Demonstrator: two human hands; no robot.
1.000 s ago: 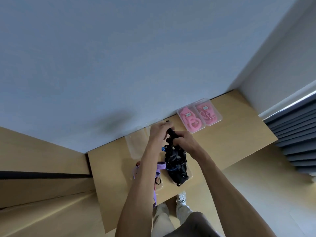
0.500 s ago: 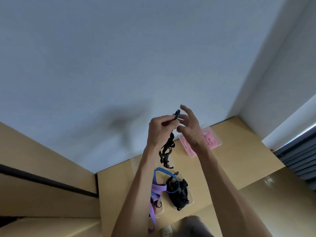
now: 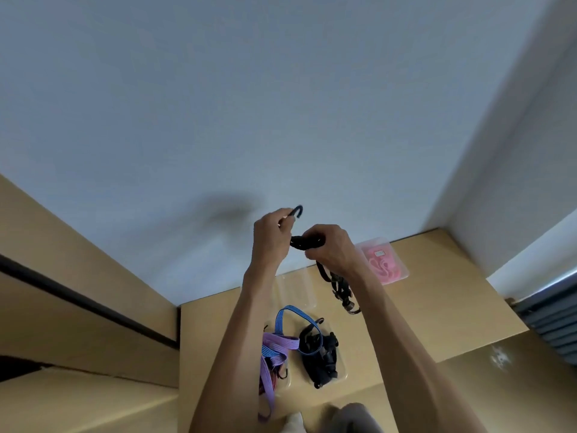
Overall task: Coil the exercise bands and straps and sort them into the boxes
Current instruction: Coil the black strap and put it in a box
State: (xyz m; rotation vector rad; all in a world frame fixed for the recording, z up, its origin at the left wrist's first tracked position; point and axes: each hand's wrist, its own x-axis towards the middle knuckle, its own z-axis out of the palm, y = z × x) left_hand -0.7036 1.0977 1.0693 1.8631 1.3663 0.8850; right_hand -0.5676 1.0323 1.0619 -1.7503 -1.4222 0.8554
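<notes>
**Black cord held up between both hands above the counter**

Counter (image 3: 437,307) of pale wood serves as the landmark, set against a grey-white wall (image 3: 281,104).

Toward the counter's left part, near its front edge, a clear box (image 3: 282,378) holds a purple strap (image 3: 279,343) and a blue striped band (image 3: 282,320); the strap's loose end trails over the counter's front edge. Just right of that box, a second clear box (image 3: 342,368) holds a heap of black straps (image 3: 324,354), with the blue band's loop lying across them. Behind these two, against the wall, stands an empty-looking clear box (image 3: 296,289).

Above the counter, the left hand (image 3: 271,239) is curled round one end of a black cord (image 3: 307,242), whose hook (image 3: 296,211) sticks out above the knuckles. Just right of it, the right hand (image 3: 331,248) is clenched round the cord's bunched middle. The rest of the cord hangs from the right hand, its lower end dangling just over the counter surface.

At the counter's back right, by the wall, a clear box (image 3: 398,270) holds pink bands (image 3: 382,265).
</notes>
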